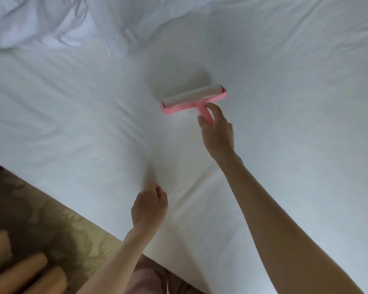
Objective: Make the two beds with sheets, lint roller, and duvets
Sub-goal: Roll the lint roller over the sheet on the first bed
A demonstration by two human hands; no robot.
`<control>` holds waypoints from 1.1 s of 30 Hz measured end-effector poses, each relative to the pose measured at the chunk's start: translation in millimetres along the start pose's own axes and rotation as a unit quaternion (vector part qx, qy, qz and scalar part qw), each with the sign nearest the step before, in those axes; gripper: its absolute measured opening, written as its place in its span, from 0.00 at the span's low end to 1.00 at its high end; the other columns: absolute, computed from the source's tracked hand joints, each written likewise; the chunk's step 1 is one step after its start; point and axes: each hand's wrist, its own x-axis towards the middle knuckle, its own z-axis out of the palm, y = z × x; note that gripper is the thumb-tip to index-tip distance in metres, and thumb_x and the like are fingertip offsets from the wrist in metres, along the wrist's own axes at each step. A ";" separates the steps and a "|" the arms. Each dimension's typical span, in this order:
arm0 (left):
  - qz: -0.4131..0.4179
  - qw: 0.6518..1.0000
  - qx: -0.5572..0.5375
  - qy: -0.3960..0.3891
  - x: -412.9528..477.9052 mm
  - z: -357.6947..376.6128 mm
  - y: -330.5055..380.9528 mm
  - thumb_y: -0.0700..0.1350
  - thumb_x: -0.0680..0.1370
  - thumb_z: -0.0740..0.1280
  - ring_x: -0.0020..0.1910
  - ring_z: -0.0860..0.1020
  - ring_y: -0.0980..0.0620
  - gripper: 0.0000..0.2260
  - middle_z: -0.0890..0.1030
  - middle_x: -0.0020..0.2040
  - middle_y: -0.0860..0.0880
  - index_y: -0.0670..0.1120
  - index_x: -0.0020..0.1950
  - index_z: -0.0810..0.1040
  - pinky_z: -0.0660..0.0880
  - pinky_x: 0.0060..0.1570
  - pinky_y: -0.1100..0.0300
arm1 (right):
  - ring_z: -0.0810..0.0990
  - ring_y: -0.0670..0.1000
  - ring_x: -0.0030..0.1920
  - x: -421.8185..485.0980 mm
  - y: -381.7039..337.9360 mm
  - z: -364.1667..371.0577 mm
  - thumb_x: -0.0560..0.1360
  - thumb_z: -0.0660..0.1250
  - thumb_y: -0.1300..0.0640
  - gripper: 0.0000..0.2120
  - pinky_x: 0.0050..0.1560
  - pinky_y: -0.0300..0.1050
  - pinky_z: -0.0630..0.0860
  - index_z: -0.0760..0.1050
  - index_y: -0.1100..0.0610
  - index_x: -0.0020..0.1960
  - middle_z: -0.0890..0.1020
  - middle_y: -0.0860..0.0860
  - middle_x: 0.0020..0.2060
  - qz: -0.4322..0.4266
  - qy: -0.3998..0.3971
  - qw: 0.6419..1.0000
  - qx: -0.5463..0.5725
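A white sheet (94,107) covers the bed and fills most of the view, with soft creases across it. A pink lint roller (191,99) with a pale wide roll lies against the sheet near the middle. My right hand (218,132) grips its pink handle from below, arm stretched out over the bed. My left hand (150,205) sits near the bed's near edge with its fingers curled in, pinching a fold of the sheet. A rumpled white duvet (40,24) is bunched at the far left.
Patterned beige carpet (57,225) runs along the bed's near left edge. Rounded tan wooden pieces (23,272) stand at the bottom left corner. Pinkish fabric (149,279) shows at the bottom centre, under my left arm.
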 end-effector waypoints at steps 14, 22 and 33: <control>0.082 0.995 0.046 -0.030 -13.8 24.4 39.0 0.42 0.78 0.59 0.37 0.74 0.46 0.06 0.76 0.35 0.49 0.47 0.42 0.72 0.68 0.36 0.57 | 0.80 0.42 0.35 -263.9 135.4 -78.1 0.76 0.63 0.48 0.27 0.36 0.32 0.73 0.56 0.13 0.51 0.81 0.45 0.31 0.246 -0.082 0.966 -0.024; 0.172 0.979 0.090 -0.057 -16.3 58.6 89.6 0.43 0.78 0.61 0.37 0.73 0.45 0.06 0.74 0.33 0.49 0.46 0.41 0.70 0.65 0.36 0.57 | 0.80 0.56 0.45 -90.6 142.6 -133.2 0.79 0.60 0.51 0.18 0.44 0.45 0.74 0.69 0.46 0.68 0.83 0.51 0.43 0.180 0.123 0.974 0.054; 0.204 0.964 0.151 -0.075 -19.4 82.7 85.5 0.42 0.77 0.61 0.41 0.76 0.41 0.05 0.77 0.37 0.46 0.46 0.41 0.71 0.65 0.36 0.57 | 0.78 0.60 0.47 -50.5 199.2 -116.3 0.81 0.54 0.54 0.21 0.42 0.44 0.68 0.63 0.42 0.72 0.82 0.55 0.48 0.202 0.154 0.965 0.063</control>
